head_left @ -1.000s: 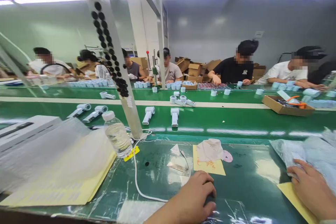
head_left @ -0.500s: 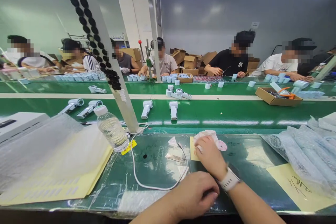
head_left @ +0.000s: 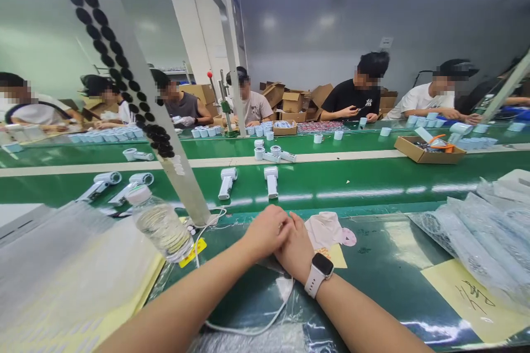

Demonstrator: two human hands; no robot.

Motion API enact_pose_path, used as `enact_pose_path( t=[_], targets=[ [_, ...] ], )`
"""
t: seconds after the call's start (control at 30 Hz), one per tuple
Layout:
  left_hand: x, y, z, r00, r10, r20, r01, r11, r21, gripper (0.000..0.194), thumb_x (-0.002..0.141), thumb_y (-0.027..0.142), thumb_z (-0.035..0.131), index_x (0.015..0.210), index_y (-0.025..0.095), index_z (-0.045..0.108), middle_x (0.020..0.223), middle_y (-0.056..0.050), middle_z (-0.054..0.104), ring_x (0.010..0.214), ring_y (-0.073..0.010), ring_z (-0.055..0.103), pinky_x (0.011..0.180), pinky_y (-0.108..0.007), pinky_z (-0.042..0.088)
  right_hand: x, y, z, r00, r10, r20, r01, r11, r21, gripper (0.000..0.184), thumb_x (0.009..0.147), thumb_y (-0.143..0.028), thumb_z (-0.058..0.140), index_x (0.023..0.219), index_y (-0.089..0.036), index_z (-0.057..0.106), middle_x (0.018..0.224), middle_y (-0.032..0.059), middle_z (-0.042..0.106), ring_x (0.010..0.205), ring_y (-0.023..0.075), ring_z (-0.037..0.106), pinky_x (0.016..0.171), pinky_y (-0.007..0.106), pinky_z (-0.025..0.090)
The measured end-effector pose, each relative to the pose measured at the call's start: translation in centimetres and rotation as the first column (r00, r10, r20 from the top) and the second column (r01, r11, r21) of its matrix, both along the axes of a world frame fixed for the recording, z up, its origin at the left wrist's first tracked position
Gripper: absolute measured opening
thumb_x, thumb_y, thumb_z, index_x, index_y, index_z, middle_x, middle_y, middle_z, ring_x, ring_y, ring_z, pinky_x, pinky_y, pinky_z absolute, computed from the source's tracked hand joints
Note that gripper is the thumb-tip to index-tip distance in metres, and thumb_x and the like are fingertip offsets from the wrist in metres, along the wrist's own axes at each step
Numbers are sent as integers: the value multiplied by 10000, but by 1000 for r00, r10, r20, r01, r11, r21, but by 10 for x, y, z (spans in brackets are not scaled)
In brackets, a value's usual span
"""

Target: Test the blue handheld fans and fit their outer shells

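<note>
My left hand [head_left: 265,230] and my right hand [head_left: 297,251] meet in the middle of the green bench, touching each other. The left hand's fingers are curled, closed over the right hand's fingertips; what lies between them is hidden. A white watch [head_left: 318,271] is on my right wrist. Just right of the hands lies a crumpled pale cloth [head_left: 323,227] on a yellow label [head_left: 337,256]. A white cable [head_left: 248,326] loops under my forearms. The right hand's fingers do not show.
A water bottle [head_left: 159,224] leans at the left by a slanted metal post [head_left: 165,143]. Yellow sheets under plastic [head_left: 78,276] fill the left; bagged items [head_left: 480,237] the right. White handheld devices [head_left: 271,181] lie on the green conveyor [head_left: 372,179]. Several people work across it.
My left hand moved up from the bench's near edge to join my right hand, which shifted slightly left off the cloth. The view swung a little to the right.
</note>
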State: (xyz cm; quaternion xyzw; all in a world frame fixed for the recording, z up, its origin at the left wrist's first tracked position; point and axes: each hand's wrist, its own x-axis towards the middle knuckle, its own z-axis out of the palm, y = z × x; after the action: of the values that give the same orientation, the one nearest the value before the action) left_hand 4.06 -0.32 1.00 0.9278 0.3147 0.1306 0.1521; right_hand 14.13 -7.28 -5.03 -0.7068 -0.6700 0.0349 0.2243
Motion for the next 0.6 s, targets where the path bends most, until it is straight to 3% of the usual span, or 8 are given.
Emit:
enact_pose_path(
  t=[0.07,0.17,0.3,0.37,0.43,0.53,0.6],
  targets=[
    [15,40,-2,993,105,-47,-103,994,43,159,853,240,553,957,175,654,1160,-121,653,1159,-254,549,1044,-377,397,-3,2,5,1000,-22,-9,22,1000,0,444,828,-207,605,1229,-24,659,1375,255,575,1401,390,392,1171,561,280],
    [41,87,-11,929,351,-119,-343,936,82,375,932,320,425,1151,74,606,1256,-231,602,1183,-321,556,1010,-438,412,-6,6,12,999,-47,-9,47,999,0,409,790,-219,631,1142,-26,709,1395,257,568,1396,389,411,1168,563,309],
    [79,111,-22,804,563,-192,-548,826,132,592,945,436,347,1156,-65,582,1171,-331,607,1157,-423,569,923,-491,440,-7,17,13,1000,-3,-25,3,999,-32,439,795,-211,617,1170,2,696,1375,264,581,1390,378,431,1168,561,333],
    [92,114,-22,763,612,-210,-587,791,171,605,927,407,374,1210,-100,541,1218,-359,577,1202,-438,540,923,-490,433,-6,27,8,999,17,-51,-18,1000,-15,409,797,-213,613,1136,-7,708,1329,264,607,1359,380,465,1154,582,349],
    [97,118,-16,756,608,-242,-575,794,200,573,914,374,412,1234,-83,544,1239,-334,586,1214,-405,544,940,-451,427,-6,37,-1,997,-4,-75,8,999,44,372,784,-225,632,1092,-39,721,1271,241,642,1320,378,500,1133,600,374],
    [87,131,3,757,576,-309,-523,817,244,471,871,359,523,1131,-17,638,1280,-280,593,1265,-364,520,998,-389,398,-3,43,-9,994,-34,-104,50,988,149,362,764,-265,665,1063,-66,713,1218,208,663,1302,380,505,1127,609,380],
    [74,140,18,742,580,-336,-507,813,285,388,840,396,584,1001,60,691,1365,-244,550,1365,-394,412,1051,-421,358,1,39,-7,994,-17,-111,37,983,181,365,769,-301,667,1051,-72,709,1210,193,660,1293,374,512,1133,600,375]
  ],
)
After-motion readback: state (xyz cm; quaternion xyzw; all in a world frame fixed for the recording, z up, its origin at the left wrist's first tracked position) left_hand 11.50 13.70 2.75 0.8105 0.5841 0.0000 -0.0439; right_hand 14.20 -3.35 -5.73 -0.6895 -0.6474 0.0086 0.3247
